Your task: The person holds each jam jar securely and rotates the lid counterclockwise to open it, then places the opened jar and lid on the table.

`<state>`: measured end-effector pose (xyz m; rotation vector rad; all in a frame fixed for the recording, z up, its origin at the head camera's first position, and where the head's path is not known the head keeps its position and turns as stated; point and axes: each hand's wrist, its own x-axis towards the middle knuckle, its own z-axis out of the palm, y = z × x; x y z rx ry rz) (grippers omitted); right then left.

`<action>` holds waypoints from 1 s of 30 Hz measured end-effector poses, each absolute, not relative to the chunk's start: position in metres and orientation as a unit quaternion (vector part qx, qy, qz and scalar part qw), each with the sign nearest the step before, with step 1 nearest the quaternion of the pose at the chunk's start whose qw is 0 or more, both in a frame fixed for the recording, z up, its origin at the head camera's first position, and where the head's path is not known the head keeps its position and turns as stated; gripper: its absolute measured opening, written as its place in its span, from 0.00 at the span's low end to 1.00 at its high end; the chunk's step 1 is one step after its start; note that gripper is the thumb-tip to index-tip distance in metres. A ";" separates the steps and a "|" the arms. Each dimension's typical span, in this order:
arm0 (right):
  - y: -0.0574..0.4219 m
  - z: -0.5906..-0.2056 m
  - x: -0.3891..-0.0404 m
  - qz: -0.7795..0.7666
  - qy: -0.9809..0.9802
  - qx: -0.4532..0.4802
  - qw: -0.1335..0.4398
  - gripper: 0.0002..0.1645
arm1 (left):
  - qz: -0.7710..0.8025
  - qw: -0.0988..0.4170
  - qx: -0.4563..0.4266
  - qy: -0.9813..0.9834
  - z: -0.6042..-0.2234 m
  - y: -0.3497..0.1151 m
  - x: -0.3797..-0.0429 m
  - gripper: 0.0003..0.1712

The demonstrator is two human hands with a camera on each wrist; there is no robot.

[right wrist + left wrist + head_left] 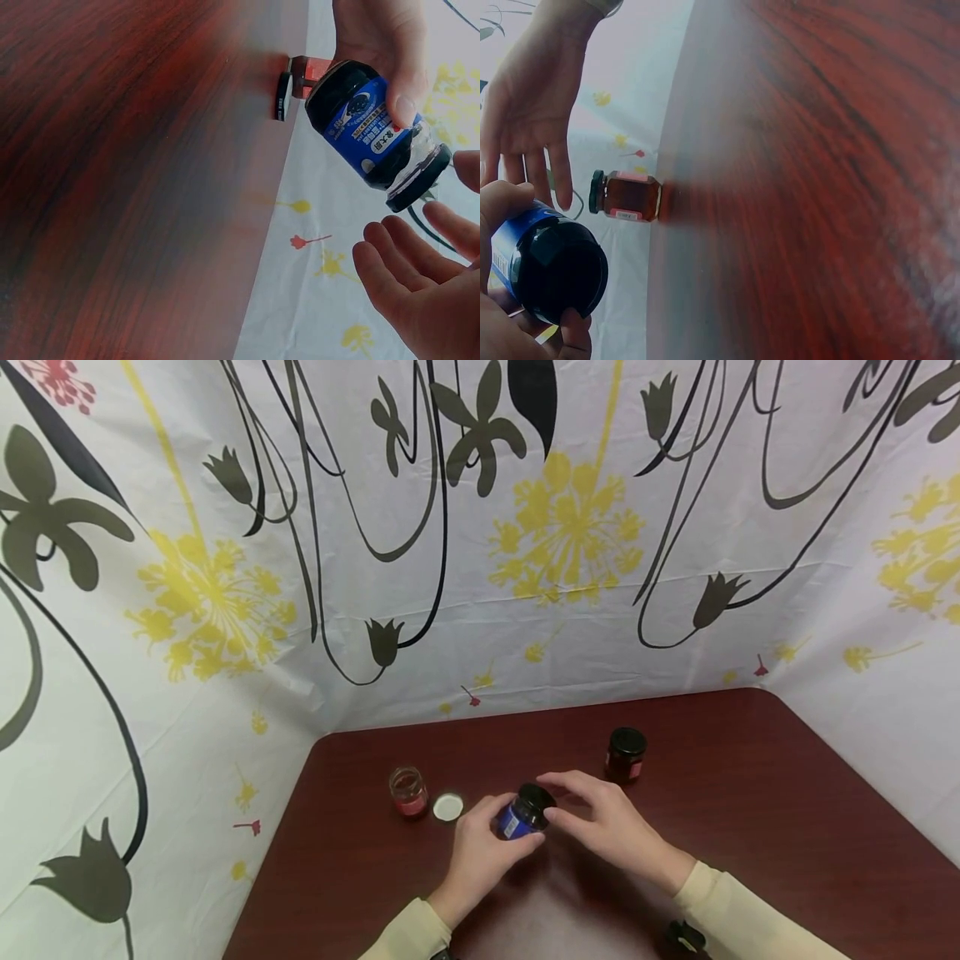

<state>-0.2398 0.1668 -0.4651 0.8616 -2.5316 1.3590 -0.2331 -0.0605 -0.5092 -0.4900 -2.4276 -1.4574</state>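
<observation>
Blue-labelled dark glass jar with a black lid (516, 823): held at the near middle of the table, tilted, lid end toward the right hand; lid on.
Left hand (480, 853): wrapped round the jar body, thumb on one side, fingers on the other, closed as far as the glass allows.
Right hand (611, 822): fingers spread and loosely bent, thumb apart, just beside the lid; grips nothing; contact with the lid, cannot tell.
Clear glass jar with a red label (408, 793): upright, uncapped, on the table, left of the held jar.
Round white-faced lid with a dark rim (447, 807): flat on the table, pale face up, between the uncapped jar and the left hand.
Amber-brown glass jar with a dark green lid and pinkish-red label (626, 755): upright, capped, beyond the right hand.
Dark red-brown wood-grain table (720, 735): under all three jars' area; two stand on it.
White floral-print cloth (510, 635): hangs behind and along both sides.
Cream sleeves (750, 914): on both arms.
</observation>
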 end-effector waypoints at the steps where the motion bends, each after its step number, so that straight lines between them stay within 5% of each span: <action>1: 0.167 -0.465 -0.240 0.453 -0.842 0.286 0.069 0.25 | -0.502 0.134 -0.170 -0.838 -0.509 -0.061 -0.233 0.31; 30: 0.163 -0.470 -0.237 0.458 -0.839 0.285 0.069 0.23 | -0.497 0.153 -0.203 -0.829 -0.513 -0.059 -0.230 0.30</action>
